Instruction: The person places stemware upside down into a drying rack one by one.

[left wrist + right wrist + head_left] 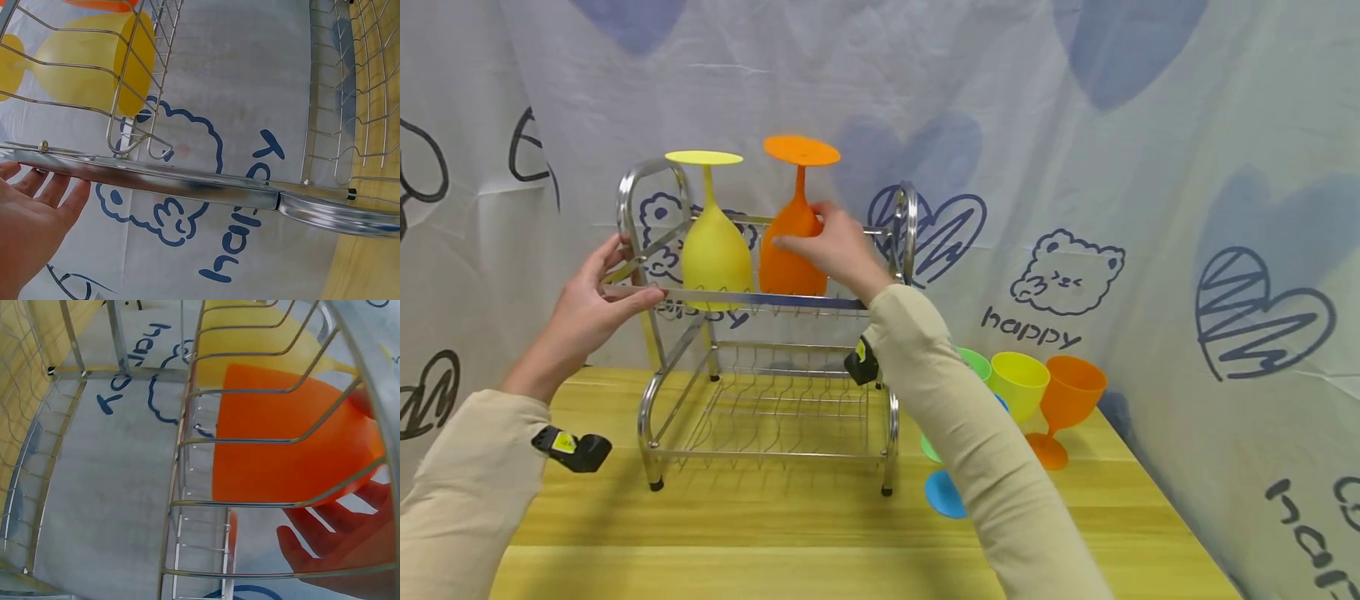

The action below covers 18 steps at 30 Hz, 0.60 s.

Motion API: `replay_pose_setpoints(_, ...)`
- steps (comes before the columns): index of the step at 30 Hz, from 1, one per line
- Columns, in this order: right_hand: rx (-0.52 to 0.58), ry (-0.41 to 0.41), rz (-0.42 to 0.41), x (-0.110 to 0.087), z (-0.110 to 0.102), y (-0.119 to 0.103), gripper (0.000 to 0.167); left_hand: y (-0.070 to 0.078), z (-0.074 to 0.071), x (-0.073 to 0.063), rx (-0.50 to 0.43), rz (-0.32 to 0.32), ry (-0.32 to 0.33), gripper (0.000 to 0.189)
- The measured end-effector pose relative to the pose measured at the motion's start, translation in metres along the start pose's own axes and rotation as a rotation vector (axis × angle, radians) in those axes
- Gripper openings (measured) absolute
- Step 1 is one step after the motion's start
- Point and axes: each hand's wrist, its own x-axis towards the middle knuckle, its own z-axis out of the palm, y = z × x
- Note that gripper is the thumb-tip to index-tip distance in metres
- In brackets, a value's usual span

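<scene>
A two-tier metal dish rack [805, 301] stands on the wooden table. My right hand [847, 250] grips the bowl of an orange goblet [782, 262], which is upside down on the upper tier with its foot on top. In the right wrist view, fingers [319, 528] curl beside the orange bowl, behind the rack's wires. To its left a yellow goblet [717, 258] rests inverted on the same tier. My left hand [583, 312] holds the rack's left side at upper-tier height, thumb along the front rail; the left wrist view shows its fingertips [74, 199] against the metal tube.
Right of the rack stand more goblets, upright: an orange one [1071, 392], a yellow one [1021, 383], a green one [976, 363] and a blue one [946, 493], the last two largely hidden by my right sleeve. A printed curtain [1000, 167] hangs behind the table [737, 533].
</scene>
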Motion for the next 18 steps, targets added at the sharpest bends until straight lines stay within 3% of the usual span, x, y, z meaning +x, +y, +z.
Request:
replay_pose_setpoints(10, -0.094, -0.151, 0.055, 0.0066, 0.0053, 0.0028, 0.058, 0.0007, 0.0011, -0.0002, 0.002, 0.006, 0.009, 0.087)
replay_pose_setpoints(18, -0.124, -0.190, 0.065, 0.0045, 0.0043, 0.0007, 0.058, -0.0012, 0.0021, -0.0014, 0.007, 0.000, 0.010, 0.086)
